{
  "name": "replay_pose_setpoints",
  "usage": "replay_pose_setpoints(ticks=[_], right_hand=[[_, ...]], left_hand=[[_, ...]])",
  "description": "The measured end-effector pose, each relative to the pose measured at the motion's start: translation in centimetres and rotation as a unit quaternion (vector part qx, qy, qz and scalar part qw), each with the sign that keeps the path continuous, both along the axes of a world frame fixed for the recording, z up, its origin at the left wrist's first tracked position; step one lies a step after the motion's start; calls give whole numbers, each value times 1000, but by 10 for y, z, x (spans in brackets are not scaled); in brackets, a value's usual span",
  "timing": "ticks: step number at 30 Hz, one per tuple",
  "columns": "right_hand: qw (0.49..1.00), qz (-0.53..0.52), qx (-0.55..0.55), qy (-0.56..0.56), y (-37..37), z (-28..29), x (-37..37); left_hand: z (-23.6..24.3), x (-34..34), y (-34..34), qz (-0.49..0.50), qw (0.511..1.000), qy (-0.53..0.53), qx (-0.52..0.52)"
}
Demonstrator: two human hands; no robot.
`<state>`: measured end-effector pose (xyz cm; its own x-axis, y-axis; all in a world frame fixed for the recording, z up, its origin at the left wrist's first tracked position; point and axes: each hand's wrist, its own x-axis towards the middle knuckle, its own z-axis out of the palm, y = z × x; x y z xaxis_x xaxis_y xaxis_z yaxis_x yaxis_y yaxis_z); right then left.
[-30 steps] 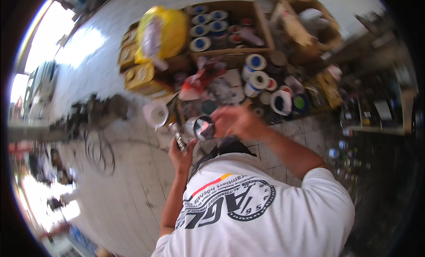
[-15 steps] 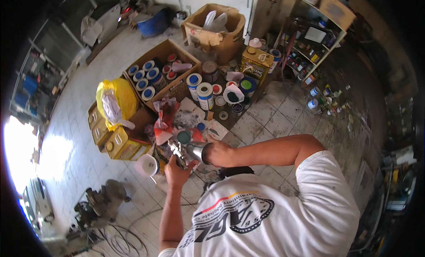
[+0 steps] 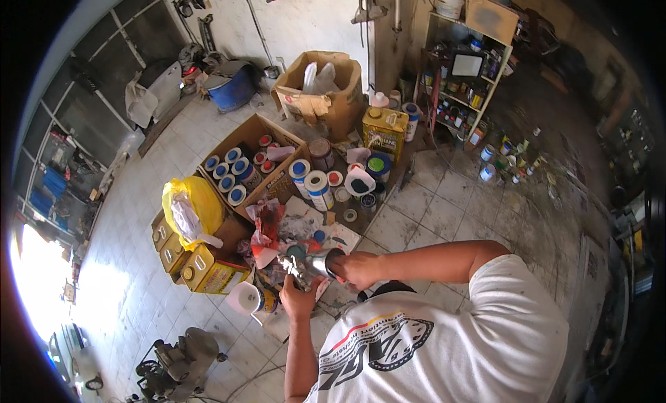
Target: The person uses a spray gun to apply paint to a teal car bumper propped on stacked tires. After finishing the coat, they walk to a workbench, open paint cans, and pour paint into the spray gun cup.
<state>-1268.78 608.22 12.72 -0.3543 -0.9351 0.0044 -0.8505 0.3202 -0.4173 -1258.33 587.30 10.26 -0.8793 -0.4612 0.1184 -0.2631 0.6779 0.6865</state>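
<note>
My left hand point(image 3: 298, 300) is closed around a silver spray gun point(image 3: 294, 267), low over the cluttered floor sheet. My right hand point(image 3: 359, 270) grips the metal cup point(image 3: 321, 263) of the gun near its outer end, and the fingers on its far side are hidden. The cup lies tilted sideways between both hands. Just beyond the gun is a dark green round surface point(image 3: 297, 251), partly covered. Beside my left wrist, a white paper funnel or cup point(image 3: 243, 297) leans against a small can point(image 3: 266, 301). A blue lid point(image 3: 319, 236) lies past the metal cup.
Paint cans point(image 3: 318, 190) stand beyond my hands, beside a cardboard box point(image 3: 277, 182) of more cans. To the left are yellow rectangular tins point(image 3: 208, 270) and a yellow bag point(image 3: 201, 198). A compressor-like machine point(image 3: 180, 365) sits at the lower left. Shelves point(image 3: 461, 77) stand at the back right.
The view has tilted up, so the scene sits lower and more of the back wall shows. Both hands keep their hold on the spray gun and its cup.
</note>
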Motion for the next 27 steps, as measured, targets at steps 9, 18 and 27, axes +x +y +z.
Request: replay_pose_setpoints(ticks=[9, 18, 27], right_hand=[[995, 3, -11, -103, -26, -29, -35], [996, 70, 41, -24, 10, -3, -48], [764, -39, -33, -643, 0, 19, -60]], left_hand=[[23, -28, 24, 35, 994, 107, 12], [23, -44, 14, -30, 995, 79, -60], [14, -50, 30, 0, 998, 26, -54]])
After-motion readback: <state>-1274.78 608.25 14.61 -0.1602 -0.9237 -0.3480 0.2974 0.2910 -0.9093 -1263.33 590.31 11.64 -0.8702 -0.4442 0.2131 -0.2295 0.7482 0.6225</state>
